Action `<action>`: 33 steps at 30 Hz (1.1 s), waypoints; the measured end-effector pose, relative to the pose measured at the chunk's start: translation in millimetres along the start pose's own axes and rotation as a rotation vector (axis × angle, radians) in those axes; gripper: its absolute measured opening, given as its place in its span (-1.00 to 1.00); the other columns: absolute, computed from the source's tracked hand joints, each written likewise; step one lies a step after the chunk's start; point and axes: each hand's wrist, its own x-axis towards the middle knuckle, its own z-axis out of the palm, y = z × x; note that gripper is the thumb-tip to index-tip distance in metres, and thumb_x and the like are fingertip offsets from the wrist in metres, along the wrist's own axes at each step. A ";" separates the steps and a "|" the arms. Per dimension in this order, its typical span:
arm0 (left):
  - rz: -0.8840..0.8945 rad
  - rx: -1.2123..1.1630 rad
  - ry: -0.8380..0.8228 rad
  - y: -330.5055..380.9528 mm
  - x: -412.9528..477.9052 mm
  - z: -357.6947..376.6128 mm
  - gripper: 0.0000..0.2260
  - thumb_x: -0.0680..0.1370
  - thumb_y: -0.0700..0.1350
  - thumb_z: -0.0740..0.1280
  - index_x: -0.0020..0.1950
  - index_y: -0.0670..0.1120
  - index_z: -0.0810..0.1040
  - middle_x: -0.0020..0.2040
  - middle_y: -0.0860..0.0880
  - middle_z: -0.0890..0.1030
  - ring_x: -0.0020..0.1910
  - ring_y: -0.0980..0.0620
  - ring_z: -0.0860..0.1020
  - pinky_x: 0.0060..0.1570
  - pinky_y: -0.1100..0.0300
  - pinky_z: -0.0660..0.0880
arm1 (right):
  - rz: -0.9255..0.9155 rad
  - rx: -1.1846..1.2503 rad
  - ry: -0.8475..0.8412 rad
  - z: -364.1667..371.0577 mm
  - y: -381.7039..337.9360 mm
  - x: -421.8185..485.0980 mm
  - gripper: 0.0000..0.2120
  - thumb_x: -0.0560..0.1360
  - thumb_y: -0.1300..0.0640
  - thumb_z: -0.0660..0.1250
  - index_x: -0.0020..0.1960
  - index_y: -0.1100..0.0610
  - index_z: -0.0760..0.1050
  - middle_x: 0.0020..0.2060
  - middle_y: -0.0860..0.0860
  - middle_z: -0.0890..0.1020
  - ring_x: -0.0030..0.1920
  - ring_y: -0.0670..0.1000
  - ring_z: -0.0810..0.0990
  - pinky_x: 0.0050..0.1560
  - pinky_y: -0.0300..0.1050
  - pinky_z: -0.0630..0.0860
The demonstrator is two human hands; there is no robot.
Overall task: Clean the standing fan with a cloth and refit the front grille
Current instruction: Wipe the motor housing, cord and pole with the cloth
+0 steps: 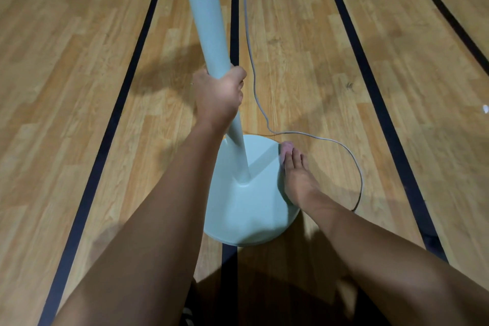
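Left hand (218, 95) wrapped around pole (201, 16). Right hand (297, 177) flat, fingers together, pressing pink cloth (286, 149) on base (246, 214) rim. Risk: cord (312, 136) at centre right snags wiping hand; hard push likely tips fan.

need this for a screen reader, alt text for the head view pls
A left hand grips the pale blue fan pole while the right hand presses a pink cloth on the round base; a grey cord trails over wood flooring.

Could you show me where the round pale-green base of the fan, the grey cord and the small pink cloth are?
Round pale-green fan base (246, 217): head view, bare top surface.
Thin grey power cord (317, 138): head view, floor loop.
Small pink cloth (286, 147): head view, part showing beyond fingertips.
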 end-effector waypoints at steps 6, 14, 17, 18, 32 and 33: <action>-0.032 -0.066 -0.102 10.2 -3.2 0.6 -0.78 0.34 -0.15 0.49 -0.39 -0.01 0.47 -0.41 -0.07 0.36 -0.46 -0.04 0.29 -0.42 0.14 0.24 | -0.004 0.145 0.038 -8.0 -0.1 -28.5 -0.30 0.66 0.35 0.09 0.71 0.21 -0.13 0.69 0.21 -0.09 0.65 0.31 0.07 0.63 0.09 0.16; -0.081 -0.171 -0.542 17.3 -7.5 26.7 -0.77 0.38 -0.12 0.50 -0.38 -0.01 0.47 -0.43 -0.09 0.34 -0.50 -0.05 0.29 -0.33 0.05 0.25 | 0.166 0.341 0.217 -19.6 36.5 -82.1 -0.44 0.68 0.21 0.12 0.66 0.06 0.08 0.65 0.14 0.12 0.50 0.30 0.30 0.43 0.18 0.46; -0.111 -0.100 -0.660 18.6 -4.6 25.8 -0.74 0.35 -0.08 0.49 -0.38 -0.07 0.43 -0.44 -0.09 0.38 -0.43 -0.09 0.36 -0.29 0.12 0.36 | 0.299 0.579 0.243 -14.4 37.6 -91.2 -0.50 0.65 0.20 0.21 0.55 0.01 0.21 0.51 0.08 0.27 0.37 0.27 0.46 0.24 0.21 0.62; -0.116 -0.096 -0.667 18.1 -3.8 23.6 -0.75 0.33 -0.07 0.49 -0.39 -0.07 0.43 -0.42 -0.08 0.41 -0.39 -0.08 0.40 -0.24 0.11 0.39 | 0.346 0.640 0.246 -11.5 34.7 -93.8 -0.53 0.64 0.19 0.23 0.52 0.01 0.25 0.43 0.09 0.32 0.31 0.27 0.51 0.22 0.20 0.63; -0.046 0.026 0.124 22.2 -27.5 33.9 -0.78 0.44 0.00 0.50 -0.20 -0.06 0.50 -0.38 0.07 0.49 -0.42 0.02 0.46 -0.35 0.14 0.42 | 0.075 0.114 0.274 9.4 -3.8 -109.8 -0.34 0.66 0.04 0.17 0.70 0.04 0.02 0.65 0.11 0.14 0.48 0.18 0.24 0.45 0.06 0.34; -0.035 0.039 0.105 21.0 -26.5 31.0 -0.76 0.43 -0.02 0.49 -0.23 -0.08 0.47 -0.38 0.02 0.46 -0.41 -0.02 0.42 -0.35 0.11 0.38 | 0.043 0.087 0.235 6.7 0.2 -107.2 -0.35 0.68 0.02 0.13 0.71 0.03 0.00 0.68 0.10 0.10 0.57 0.21 0.16 0.51 0.11 0.26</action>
